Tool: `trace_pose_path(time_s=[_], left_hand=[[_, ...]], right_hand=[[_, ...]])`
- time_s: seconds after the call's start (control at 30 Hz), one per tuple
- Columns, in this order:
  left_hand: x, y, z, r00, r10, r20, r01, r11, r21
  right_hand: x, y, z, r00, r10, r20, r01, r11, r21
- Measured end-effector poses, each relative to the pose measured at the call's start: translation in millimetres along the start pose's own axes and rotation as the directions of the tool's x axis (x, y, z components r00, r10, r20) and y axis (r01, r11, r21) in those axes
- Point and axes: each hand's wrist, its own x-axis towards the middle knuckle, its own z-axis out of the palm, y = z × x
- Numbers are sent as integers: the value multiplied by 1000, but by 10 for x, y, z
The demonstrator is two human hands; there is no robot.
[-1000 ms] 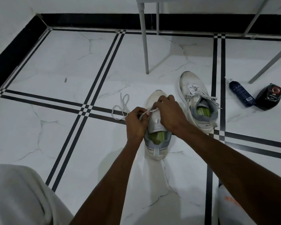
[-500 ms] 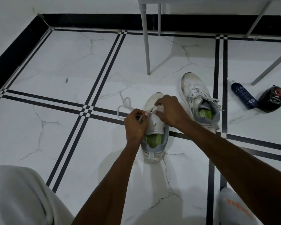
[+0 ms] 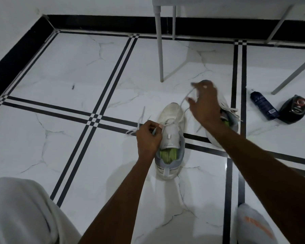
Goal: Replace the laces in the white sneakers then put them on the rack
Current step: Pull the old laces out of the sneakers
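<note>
A white sneaker with a green insole stands on the floor in front of me, toe pointing away. My left hand grips its left side and pinches the white lace near the eyelets. My right hand is raised beyond the toe, blurred, with the other end of that lace pulled up through its fingers. The second white sneaker, laced, lies behind my right hand and forearm, mostly hidden.
A dark blue bottle and a black round container lie on the floor at the right. White metal legs of a frame stand at the back. My knees fill the lower corners.
My right hand has left the sneaker's tongue and risen up and to the right, drawing the lace out. My left hand has stayed at the sneaker's left side.
</note>
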Motion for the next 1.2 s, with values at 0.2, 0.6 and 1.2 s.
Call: trace_pose_path(time_s=[0.2, 0.6, 1.2], left_hand=[[-6, -44, 27, 1000, 5, -14, -4, 999, 44], [-7, -64, -56, 999, -16, -29, 18, 996, 91], [67, 97, 16, 922, 170, 347, -339, 785, 518]], right_hand=[[-509, -122, 566, 880, -207, 428, 338, 905, -257], [333, 125, -388, 980, 180, -85, -183, 983, -28], [-406, -101, 246, 851, 209, 481, -176, 978, -112]])
